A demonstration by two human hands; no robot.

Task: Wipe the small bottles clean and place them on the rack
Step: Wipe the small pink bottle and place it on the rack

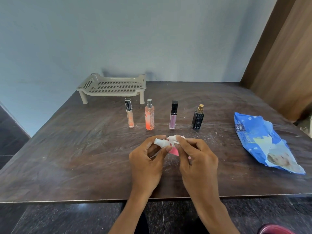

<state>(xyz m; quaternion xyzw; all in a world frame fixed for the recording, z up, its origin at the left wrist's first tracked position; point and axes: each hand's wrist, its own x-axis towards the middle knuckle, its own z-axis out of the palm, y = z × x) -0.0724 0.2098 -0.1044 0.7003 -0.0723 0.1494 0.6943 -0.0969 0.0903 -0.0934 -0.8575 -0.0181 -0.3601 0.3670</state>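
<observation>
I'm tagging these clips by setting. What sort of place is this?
Probably a room in a home, not a workshop: a dark wooden table against a plain blue wall, holding perfume and cosmetic bottles, a beige plastic rack and a pack of wet wipes.

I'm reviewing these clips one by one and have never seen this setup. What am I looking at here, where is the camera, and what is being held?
There is no machine: a person works with bare hands, and the single picture comes from a camera worn on the head, looking down at a dark table. The left hand holds a small white-capped bottle; the right hand rubs it with a white wipe. Four more bottles stand in a row: a clear tube, an orange spray, a purple tube and a black bottle. Behind them stands a beige rack with nothing on it; a blue wipes pack lies at right.
</observation>
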